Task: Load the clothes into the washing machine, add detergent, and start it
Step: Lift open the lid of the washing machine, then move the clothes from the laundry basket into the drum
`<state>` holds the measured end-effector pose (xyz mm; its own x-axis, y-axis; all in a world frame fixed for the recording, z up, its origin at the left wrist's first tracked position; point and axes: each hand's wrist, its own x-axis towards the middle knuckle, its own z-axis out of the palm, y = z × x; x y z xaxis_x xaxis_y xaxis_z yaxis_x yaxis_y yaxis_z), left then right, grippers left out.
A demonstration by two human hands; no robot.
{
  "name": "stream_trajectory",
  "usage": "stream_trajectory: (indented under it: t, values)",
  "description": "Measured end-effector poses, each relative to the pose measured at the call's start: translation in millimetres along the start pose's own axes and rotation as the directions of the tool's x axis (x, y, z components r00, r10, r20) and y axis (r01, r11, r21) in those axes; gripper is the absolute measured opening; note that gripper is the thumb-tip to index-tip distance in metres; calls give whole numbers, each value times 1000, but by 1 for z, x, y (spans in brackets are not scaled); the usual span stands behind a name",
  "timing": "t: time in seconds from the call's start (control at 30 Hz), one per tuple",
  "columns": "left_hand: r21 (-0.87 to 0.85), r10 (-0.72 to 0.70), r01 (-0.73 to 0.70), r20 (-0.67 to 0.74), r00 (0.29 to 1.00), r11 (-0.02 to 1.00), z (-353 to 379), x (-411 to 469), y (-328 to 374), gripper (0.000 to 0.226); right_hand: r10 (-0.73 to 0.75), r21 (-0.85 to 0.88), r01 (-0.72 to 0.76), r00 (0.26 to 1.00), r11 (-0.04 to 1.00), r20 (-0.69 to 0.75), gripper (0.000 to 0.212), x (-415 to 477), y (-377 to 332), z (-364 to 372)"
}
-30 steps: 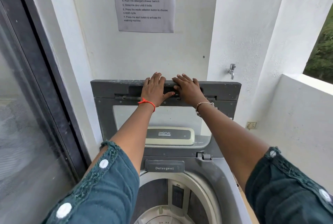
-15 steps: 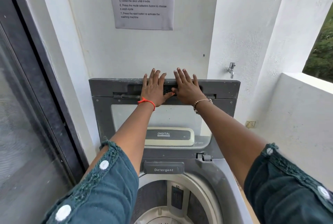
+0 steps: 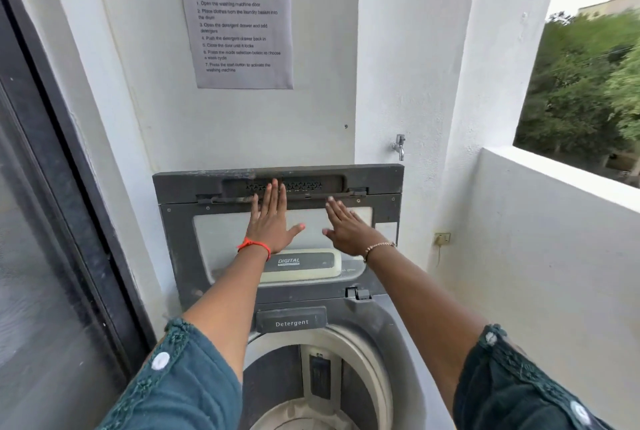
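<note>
1. Top-loading washing machine [image 3: 393, 329]: stands in a balcony corner against the white wall, with a sliding glass door [image 3: 52, 239] to its left and the parapet [image 3: 554, 208] to its right.
2. Lid [image 3: 178, 242]: raised, upright, just beside or against the wall. Its window carries a "DIGITAL" label [image 3: 298, 265].
3. Drum [image 3: 270, 384]: mouth uncovered, only the top part in view. The detergent drawer [image 3: 291, 321] sits pushed in at the rear rim.
4. Left grip [image 3: 272, 222]: open, with fingers straight and thumb spread. The palm is over the lid window and the fingertips reach the handle recess at the top edge. Contact with the lid cannot be confirmed. Orange thread band [image 3: 254, 247] on the wrist.
5. Right grip [image 3: 346, 227]: open, with fingers straight, over the right part of the window and holding nothing. Bead bracelet [image 3: 379, 247] on the wrist.
6. Both sleeves are teal with white buttons.
7. Wall above: printed instruction sheet [image 3: 239, 21] with numbered steps.
8. Right of the lid: metal tap [image 3: 400, 145], with a wall socket [image 3: 442, 238] lower down.
9. Beyond the parapet: trees [image 3: 588, 90].
</note>
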<state>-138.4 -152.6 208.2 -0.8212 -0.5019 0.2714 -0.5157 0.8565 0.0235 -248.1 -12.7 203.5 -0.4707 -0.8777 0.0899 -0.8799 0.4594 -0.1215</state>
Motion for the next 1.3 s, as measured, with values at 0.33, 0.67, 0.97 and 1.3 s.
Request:
stream_trajectory:
  t: [0.33, 0.67, 0.97, 1.3]
  values:
    - [-161, 239, -217, 131, 962, 963, 55, -96, 121, 86, 227, -75, -222, 972, 972, 64, 62, -182, 66, 15]
    - [-307, 535, -476, 148, 832, 824, 107, -183, 286, 84, 572, 35, -575, 818, 818, 67, 64, -359, 149, 62]
    - [-345, 600, -511, 237, 764, 787, 217, -239, 382, 93, 627, 106, -643, 764, 758, 150, 77, -437, 225, 177]
    - [-226, 619, -582, 398, 677, 781, 427, -286, 422, 134, 570, 154, -634, 758, 758, 316, 81, -486, 303, 387]
